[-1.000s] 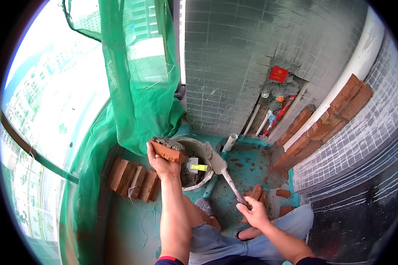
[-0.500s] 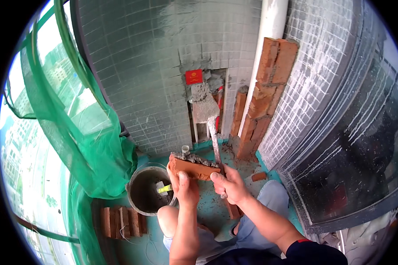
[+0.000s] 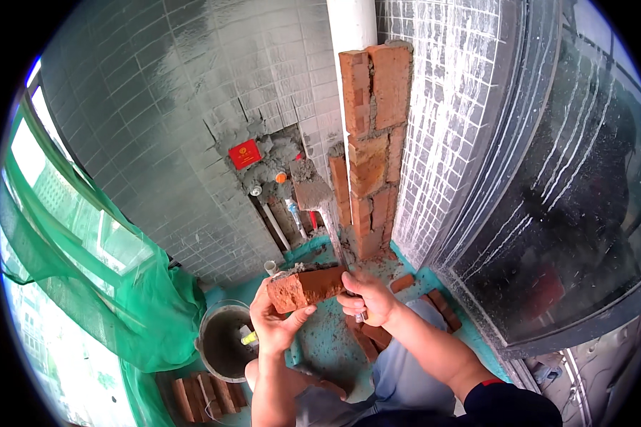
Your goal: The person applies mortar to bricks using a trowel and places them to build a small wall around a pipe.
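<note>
My left hand [image 3: 272, 326] grips an orange-red brick [image 3: 308, 290] from its left end, fingers behind and thumb along the lower front edge. Grey mortar lies along the brick's upper side. In my right hand [image 3: 372, 299] is the handle of a trowel [image 3: 313, 196], its flat blade pointing away from me with some mortar on it. The right thumb is at the brick's right end. Beyond the blade, a narrow column of mortared bricks [image 3: 370, 164] stands against a white pipe [image 3: 352, 28] in the corner.
A bucket [image 3: 205, 340] with a yellow-handled tool [image 3: 248, 339] stands at left, near stacked bricks [image 3: 205, 397]. Loose bricks [image 3: 445, 310] lie right of my knee. Pipes [image 3: 275, 226] and a red square plate [image 3: 245, 154] show at the wall; green netting [image 3: 149, 285] hangs left.
The view has swung to the right, toward the brick column. The brick has been tilted so its rough left end faces me. Both hands keep their holds.
</note>
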A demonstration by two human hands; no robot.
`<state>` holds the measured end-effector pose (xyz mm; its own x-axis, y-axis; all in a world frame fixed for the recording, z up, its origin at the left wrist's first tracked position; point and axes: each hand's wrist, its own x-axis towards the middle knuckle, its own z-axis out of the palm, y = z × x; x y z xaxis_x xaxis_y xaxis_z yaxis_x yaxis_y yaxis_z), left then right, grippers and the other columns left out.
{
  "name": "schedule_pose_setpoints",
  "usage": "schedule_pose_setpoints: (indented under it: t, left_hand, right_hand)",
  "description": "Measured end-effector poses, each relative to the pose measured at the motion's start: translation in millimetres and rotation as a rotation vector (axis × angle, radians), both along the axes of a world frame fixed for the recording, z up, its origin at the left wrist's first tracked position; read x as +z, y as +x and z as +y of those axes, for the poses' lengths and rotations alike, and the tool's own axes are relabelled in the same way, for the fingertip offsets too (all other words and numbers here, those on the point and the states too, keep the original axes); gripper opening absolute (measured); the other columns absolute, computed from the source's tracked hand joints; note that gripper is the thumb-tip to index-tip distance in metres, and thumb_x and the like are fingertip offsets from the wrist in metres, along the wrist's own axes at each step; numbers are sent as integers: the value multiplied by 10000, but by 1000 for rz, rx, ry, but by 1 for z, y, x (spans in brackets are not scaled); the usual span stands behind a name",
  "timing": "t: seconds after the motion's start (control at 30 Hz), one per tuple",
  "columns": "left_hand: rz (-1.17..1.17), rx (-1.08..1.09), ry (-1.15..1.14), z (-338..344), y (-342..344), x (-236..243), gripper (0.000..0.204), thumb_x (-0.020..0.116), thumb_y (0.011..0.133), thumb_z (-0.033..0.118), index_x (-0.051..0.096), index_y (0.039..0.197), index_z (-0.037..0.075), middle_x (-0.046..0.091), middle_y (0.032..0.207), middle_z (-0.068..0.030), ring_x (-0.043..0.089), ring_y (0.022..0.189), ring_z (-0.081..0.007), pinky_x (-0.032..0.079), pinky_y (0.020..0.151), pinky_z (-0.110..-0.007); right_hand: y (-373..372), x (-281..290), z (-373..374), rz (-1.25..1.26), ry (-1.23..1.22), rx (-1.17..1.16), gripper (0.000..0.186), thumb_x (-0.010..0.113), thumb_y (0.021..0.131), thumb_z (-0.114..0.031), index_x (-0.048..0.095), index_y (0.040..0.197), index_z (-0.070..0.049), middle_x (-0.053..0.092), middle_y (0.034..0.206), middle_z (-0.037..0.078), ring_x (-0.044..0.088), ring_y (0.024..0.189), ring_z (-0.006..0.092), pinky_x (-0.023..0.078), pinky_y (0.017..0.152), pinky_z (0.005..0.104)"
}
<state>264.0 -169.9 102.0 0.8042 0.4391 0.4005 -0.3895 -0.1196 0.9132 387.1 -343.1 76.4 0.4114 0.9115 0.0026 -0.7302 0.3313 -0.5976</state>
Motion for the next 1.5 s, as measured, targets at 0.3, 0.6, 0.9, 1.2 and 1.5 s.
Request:
schedule_pose_setpoints:
  t: [0.3,0.6,0.9,1.2,1.5]
  left_hand:
    - [13,201,119,48,153,35,371,800,745,69,630,1066,-11,647,961,-29,607,857,-103,500,754,-261]
    - [160,284,409,92,363,50,393,773,761,250,689,1041,-13,724,921,-105,682,826,-166,521,771,-301]
    - [254,305,467,89,432,25,423,801,722,267,694,1006,-28,718,936,-164,699,868,-262,531,801,-345]
    - [296,307,544,95,449,19,389,811,702,241,693,938,-45,710,914,-189,696,863,-286,537,771,-365]
    - [77,440,741,78,442,14,575,752,808,313,503,1250,44,674,874,-222,657,824,-391,521,726,-430]
  right_hand:
    - [1,-92,-35,99,-520,26,421,562,956,-442,523,1016,-28,639,1133,177,332,515,19,315,461,173]
    - [2,-101,-34,424,-566,207,363,599,941,-428,552,925,-68,649,1061,131,312,523,-10,299,474,154]
    - [6,-81,-33,318,-470,108,353,485,1001,-418,577,833,-122,644,842,41,316,439,45,286,388,239]
    - [7,-84,-34,321,-471,158,300,507,989,-423,605,883,-160,656,1026,47,313,476,19,276,401,226]
    - [9,-75,-36,363,-520,107,310,552,962,-446,616,868,-157,648,876,6,303,449,19,251,390,212]
